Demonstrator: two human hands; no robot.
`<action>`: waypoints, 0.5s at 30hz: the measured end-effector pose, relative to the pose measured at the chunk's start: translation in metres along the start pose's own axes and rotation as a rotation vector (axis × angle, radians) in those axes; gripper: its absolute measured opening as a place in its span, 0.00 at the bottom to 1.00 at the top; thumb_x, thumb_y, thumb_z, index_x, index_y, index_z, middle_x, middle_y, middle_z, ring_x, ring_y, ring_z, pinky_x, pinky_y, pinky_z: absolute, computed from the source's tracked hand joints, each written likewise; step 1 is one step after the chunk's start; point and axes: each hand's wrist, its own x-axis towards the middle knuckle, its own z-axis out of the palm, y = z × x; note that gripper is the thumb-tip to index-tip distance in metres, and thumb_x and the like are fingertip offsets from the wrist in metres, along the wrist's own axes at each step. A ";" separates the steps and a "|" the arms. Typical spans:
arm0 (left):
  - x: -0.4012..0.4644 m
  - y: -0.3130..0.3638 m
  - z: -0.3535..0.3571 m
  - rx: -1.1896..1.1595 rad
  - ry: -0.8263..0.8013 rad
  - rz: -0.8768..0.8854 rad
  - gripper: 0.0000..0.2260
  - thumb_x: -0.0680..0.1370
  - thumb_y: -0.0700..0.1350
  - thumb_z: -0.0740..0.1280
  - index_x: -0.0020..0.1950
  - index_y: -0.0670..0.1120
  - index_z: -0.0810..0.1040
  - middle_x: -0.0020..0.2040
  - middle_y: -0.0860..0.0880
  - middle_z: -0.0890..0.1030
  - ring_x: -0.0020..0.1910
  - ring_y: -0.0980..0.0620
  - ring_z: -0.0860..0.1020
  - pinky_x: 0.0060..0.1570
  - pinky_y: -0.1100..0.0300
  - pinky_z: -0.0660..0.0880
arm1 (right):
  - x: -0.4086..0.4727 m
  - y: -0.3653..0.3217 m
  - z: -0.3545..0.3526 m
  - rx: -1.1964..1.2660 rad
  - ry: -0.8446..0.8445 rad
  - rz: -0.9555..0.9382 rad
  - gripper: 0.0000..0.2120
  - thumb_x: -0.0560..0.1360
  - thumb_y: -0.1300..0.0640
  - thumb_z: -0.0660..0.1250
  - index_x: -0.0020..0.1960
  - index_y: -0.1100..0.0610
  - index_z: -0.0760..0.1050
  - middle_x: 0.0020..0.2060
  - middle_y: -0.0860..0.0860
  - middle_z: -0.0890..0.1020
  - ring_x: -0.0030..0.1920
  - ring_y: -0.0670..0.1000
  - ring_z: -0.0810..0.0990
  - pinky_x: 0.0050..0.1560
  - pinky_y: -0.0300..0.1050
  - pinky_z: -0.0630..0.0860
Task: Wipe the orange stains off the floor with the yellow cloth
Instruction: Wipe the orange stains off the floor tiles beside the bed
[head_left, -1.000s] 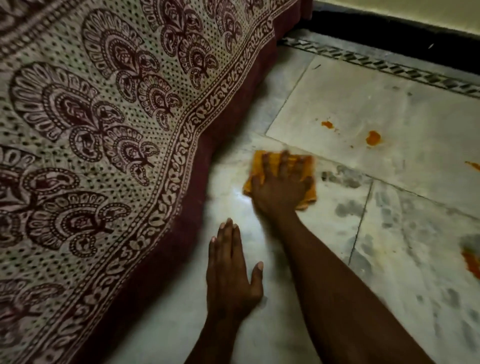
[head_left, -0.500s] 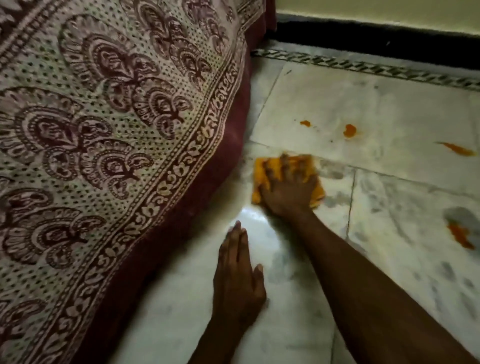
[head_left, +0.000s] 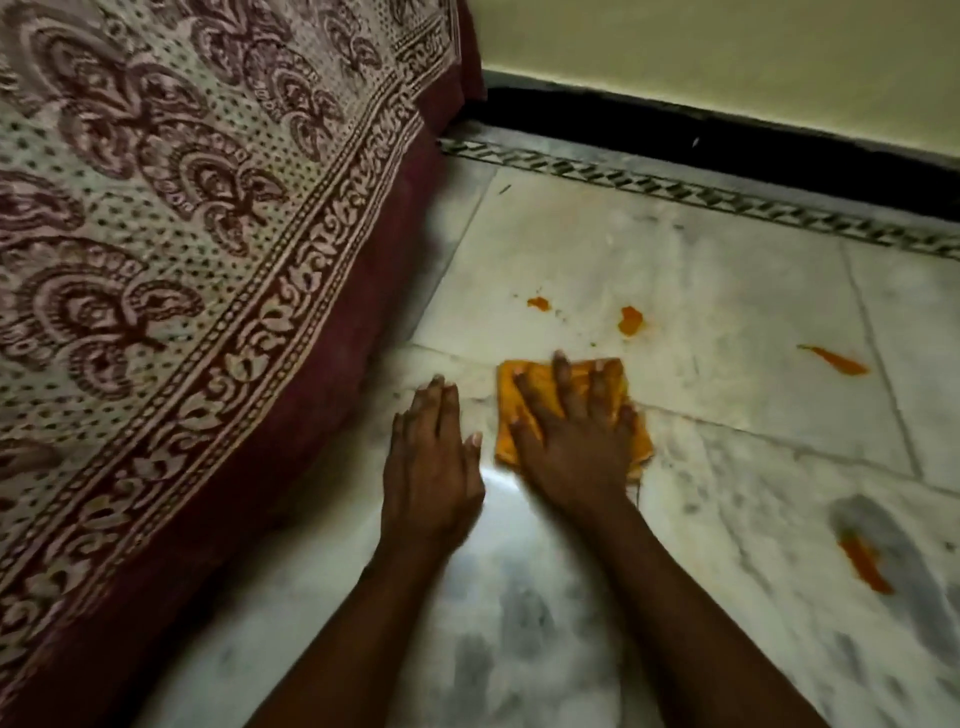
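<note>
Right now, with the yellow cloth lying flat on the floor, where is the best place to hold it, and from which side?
Probably from above. The yellow cloth lies folded flat on the marble floor and offers no raised edge to pinch. The right hand already presses it with spread fingers, while the left hand rests flat beside it. For lifting, the bare corner toward the bedspread suits a pinch grip.

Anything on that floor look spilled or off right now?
Yes: four orange stains remain on the marble floor, two small blobs just beyond the yellow cloth, a streak to the right, and a smear nearer on the right.
</note>
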 end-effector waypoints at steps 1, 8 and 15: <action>-0.001 -0.001 -0.001 0.009 -0.007 -0.009 0.29 0.84 0.54 0.54 0.83 0.42 0.63 0.83 0.43 0.65 0.83 0.45 0.63 0.82 0.46 0.59 | -0.015 0.010 -0.003 -0.011 0.000 -0.151 0.27 0.81 0.31 0.46 0.80 0.27 0.50 0.86 0.44 0.47 0.86 0.60 0.43 0.80 0.72 0.49; 0.003 0.001 -0.006 0.086 -0.086 -0.026 0.29 0.82 0.53 0.56 0.82 0.42 0.65 0.84 0.44 0.62 0.83 0.45 0.62 0.82 0.46 0.57 | -0.021 0.077 -0.023 -0.006 0.068 0.325 0.30 0.79 0.30 0.48 0.81 0.32 0.58 0.86 0.48 0.54 0.85 0.61 0.50 0.78 0.72 0.56; 0.003 0.001 -0.009 0.100 -0.068 -0.019 0.30 0.81 0.52 0.59 0.82 0.44 0.65 0.84 0.45 0.63 0.83 0.45 0.63 0.81 0.45 0.58 | 0.048 0.012 -0.010 -0.004 -0.026 0.032 0.37 0.76 0.26 0.52 0.83 0.32 0.48 0.86 0.48 0.46 0.85 0.63 0.42 0.77 0.74 0.48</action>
